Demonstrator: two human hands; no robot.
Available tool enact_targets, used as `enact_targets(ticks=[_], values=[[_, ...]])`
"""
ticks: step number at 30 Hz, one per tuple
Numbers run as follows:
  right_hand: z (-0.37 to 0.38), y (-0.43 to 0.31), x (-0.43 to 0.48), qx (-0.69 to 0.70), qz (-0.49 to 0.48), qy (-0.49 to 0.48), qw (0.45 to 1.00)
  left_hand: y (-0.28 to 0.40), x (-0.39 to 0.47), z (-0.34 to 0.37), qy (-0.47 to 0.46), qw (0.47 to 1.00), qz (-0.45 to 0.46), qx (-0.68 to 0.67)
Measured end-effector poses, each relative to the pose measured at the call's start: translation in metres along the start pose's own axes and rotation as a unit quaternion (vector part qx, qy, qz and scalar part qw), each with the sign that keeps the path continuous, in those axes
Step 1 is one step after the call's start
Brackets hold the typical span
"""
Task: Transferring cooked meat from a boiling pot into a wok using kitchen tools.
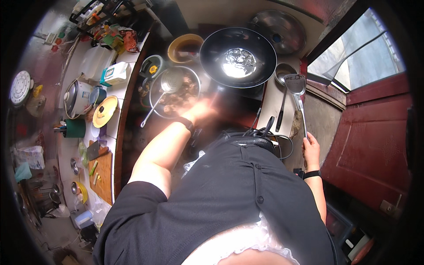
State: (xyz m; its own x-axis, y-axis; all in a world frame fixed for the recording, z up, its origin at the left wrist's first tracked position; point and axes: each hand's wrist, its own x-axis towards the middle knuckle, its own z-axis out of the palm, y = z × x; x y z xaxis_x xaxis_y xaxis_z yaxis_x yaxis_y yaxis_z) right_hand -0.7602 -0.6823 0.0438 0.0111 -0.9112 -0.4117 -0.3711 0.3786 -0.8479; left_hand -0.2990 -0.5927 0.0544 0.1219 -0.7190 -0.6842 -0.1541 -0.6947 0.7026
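Note:
My right hand [311,149] grips the long handle of a metal wok spatula [295,84], its blade raised beside the stove. Ahead of me stands a black wok [212,54] with a shiny liquid [239,63] reflecting light in its bottom. My left hand [201,111] reaches out below the wok, next to a wide metal basin [199,82] of brown chunks that look like meat [180,97]. Glare and blur hide its fingers, so what it touches is unclear. A slotted skimmer [171,81] rests in that basin, its handle over the rim.
A yellow bowl [175,39] and a large metal lid [294,28] lie behind. Right of the wok, a ladle [282,111] sits in a small metal bowl [281,68]. The tiled counter at left holds a rice cooker [81,99], a cutting board [104,182] and a cleaver [93,150].

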Motion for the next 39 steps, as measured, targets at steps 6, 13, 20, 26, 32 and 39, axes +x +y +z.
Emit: enact_targets(ticks=[6, 13, 20, 26, 32, 39], values=[[0.007, -0.007, 0.017, 0.020, -0.042, -0.011, 0.999, 0.000, 0.001, 0.017, -0.006, 1.000, 0.010, -0.010], [0.037, -0.053, 0.027, 0.062, -0.067, -0.107, 0.990, -0.012, -0.018, 0.004, 0.119, 0.989, 0.060, 0.057], [0.114, -0.101, 0.000, 0.066, -0.106, -0.336, 0.934, -0.116, -0.075, -0.057, 0.223, 0.974, 0.039, 0.021], [0.192, -0.118, -0.067, -0.081, -0.267, -0.373, 0.885, -0.178, -0.183, -0.115, 0.286, 0.955, 0.058, -0.058], [0.270, -0.101, -0.149, -0.056, -0.231, -0.376, 0.896, -0.265, -0.273, -0.195, 0.333, 0.926, 0.082, -0.159], [0.362, -0.144, -0.228, -0.091, -0.218, -0.394, 0.888, -0.330, -0.342, -0.310, 0.462, 0.850, 0.240, -0.081]])
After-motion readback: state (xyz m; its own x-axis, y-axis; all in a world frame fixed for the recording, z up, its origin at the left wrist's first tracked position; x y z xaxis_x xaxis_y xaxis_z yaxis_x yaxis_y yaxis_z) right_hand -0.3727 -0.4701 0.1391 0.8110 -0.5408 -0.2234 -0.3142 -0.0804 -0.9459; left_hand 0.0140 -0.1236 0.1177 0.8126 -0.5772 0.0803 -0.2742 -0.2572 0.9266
